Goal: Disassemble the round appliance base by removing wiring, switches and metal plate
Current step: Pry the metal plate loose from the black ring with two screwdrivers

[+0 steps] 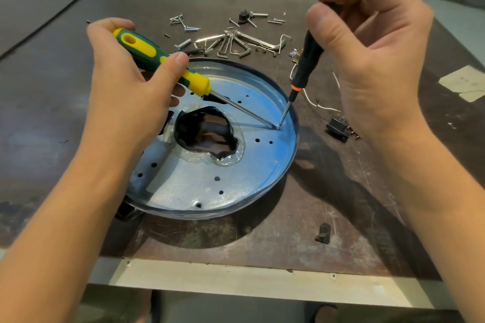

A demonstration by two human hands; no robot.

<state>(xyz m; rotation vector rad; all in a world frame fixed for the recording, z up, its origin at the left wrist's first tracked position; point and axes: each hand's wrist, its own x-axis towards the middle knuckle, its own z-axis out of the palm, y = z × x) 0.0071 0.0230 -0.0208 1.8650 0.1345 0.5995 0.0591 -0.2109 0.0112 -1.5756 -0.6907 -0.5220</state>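
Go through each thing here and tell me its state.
left hand: grips green screwdriver.
green screwdriver: slanted, tip on base near its right rim.
right hand: pinches black screwdriver top.
black screwdriver: near upright, tip at same spot.
base: lies open side up on table.
switch: loose on table, detached.

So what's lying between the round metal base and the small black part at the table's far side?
A set of hex keys, fanned out between the round base and black part; the head view shows it.
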